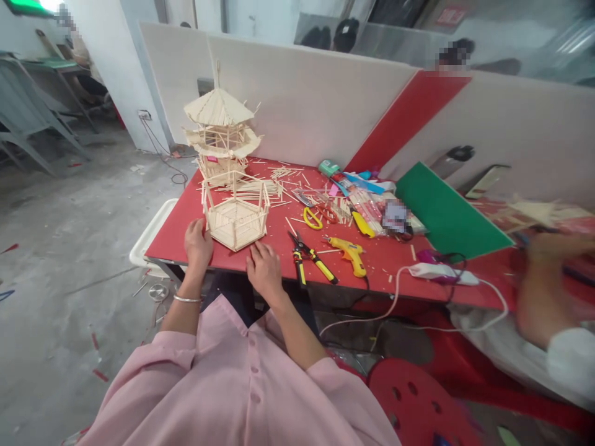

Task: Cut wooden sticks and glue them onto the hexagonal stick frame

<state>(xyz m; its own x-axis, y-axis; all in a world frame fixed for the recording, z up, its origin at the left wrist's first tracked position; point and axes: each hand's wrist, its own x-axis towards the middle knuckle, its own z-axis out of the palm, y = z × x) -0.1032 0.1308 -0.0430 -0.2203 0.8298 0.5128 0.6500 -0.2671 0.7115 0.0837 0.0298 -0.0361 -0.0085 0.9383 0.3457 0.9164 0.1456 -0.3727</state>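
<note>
A hexagonal stick frame [236,224], with a floor of pale wooden sticks and thin upright posts, sits at the front edge of the red table. At its left side, my left hand [198,244] has its fingers closed on the frame's edge; a bangle circles that wrist. My right hand [264,269] rests at the table edge by the frame's front right corner, fingers stretched forward with the tips at or touching the base. Just behind the frame stands a tiered pagoda model [220,133] made of the same sticks.
Right of my hands lie pliers [307,254], a yellow glue gun [351,253], scissors [312,218] and a yellow-handled cutter [362,224]. Loose sticks [260,189] are scattered behind. A green board [453,210], a power strip [444,274] with cords and another person's arm [543,291] are further right.
</note>
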